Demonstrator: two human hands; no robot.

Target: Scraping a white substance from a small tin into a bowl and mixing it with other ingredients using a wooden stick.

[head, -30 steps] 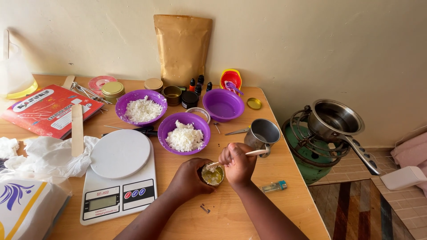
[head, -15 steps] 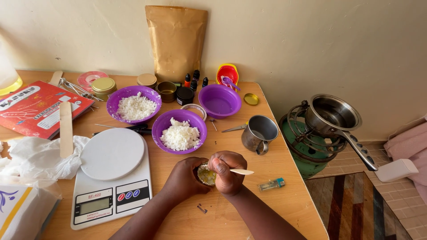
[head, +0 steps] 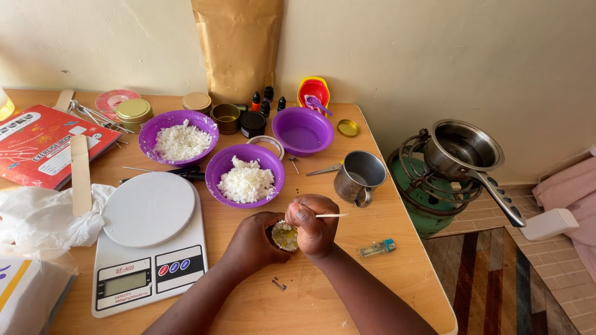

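A red booklet [head: 43, 146] and a flat wooden stick [head: 80, 175] were seen at the left edge of the wooden table [head: 385, 248], with a white kitchen scale [head: 148, 242] just beside them. Behind the scale stood two purple bowls of white flakes [head: 178, 138] [head: 246, 175]. Near the front edge, a small round tin [head: 284, 236] holding a pale yellowish fill was cupped in the left hand [head: 253, 242], the fingers wrapped closely around its side. The right hand [head: 313, 223] was closed in a narrow pinch on a thin wooden stick [head: 332, 215], its free end pointing right, the hand resting over the tin's rim. Further right were shown a metal mug [head: 360, 177], a small lighter [head: 377, 248], and, off the table, a saucepan [head: 465, 152] on a green stove [head: 428, 192].
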